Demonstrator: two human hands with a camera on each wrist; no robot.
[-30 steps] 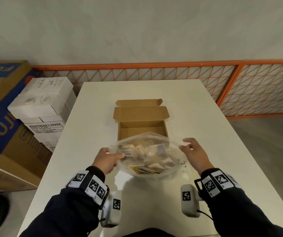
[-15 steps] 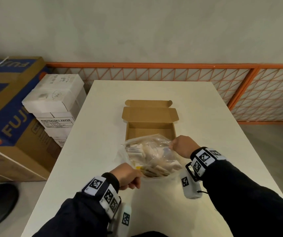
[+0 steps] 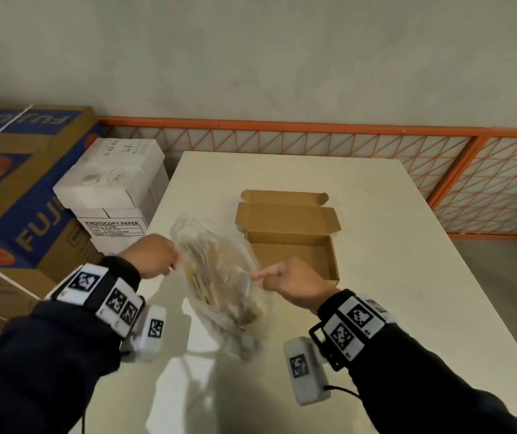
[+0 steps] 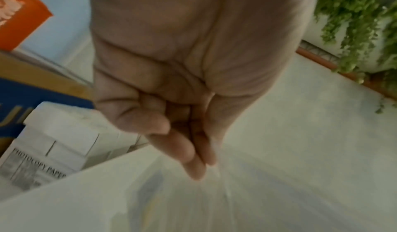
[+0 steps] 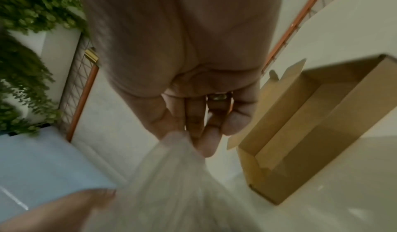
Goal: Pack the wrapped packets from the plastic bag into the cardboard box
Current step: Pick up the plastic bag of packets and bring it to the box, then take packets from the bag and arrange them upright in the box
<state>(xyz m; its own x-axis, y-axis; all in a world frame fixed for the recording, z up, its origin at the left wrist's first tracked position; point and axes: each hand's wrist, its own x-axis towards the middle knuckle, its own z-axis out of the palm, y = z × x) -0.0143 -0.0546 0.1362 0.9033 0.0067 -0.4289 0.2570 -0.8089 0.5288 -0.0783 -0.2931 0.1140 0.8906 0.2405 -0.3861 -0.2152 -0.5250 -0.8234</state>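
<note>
My left hand [image 3: 154,256]: fingers curled, pinching the left edge of the plastic bag [image 3: 219,277]; in the left wrist view the fingers [image 4: 180,147] press together over the blurred film. My right hand [image 3: 294,285]: thumb and fingers pinched on the bag's right edge, with the gathered plastic running from the fingertips [image 5: 206,144] in the right wrist view. Plastic bag: clear, held between the two hands above the bench [image 3: 391,277], motion-blurred, hanging towards me. Wrapped packets [image 3: 213,270]: pale and tan, bunched inside the bag; I cannot count them through the blur. Cardboard box [image 3: 294,245]: brown, on the bench just beyond and to the right of the bag, lid folded back flat towards the far side, interior open with no packets visible inside. Bench: white top, carrying the box. Beyond the bench's left edge: white cartons [image 3: 113,189] stacked, one printed PHOTOCOPY PAPER, beside a large brown and blue carton [image 3: 16,189]. Behind the bench: orange lattice railing [image 3: 313,142] against a plain wall. Wrist views also show green hanging foliage [image 5: 28,48].
</note>
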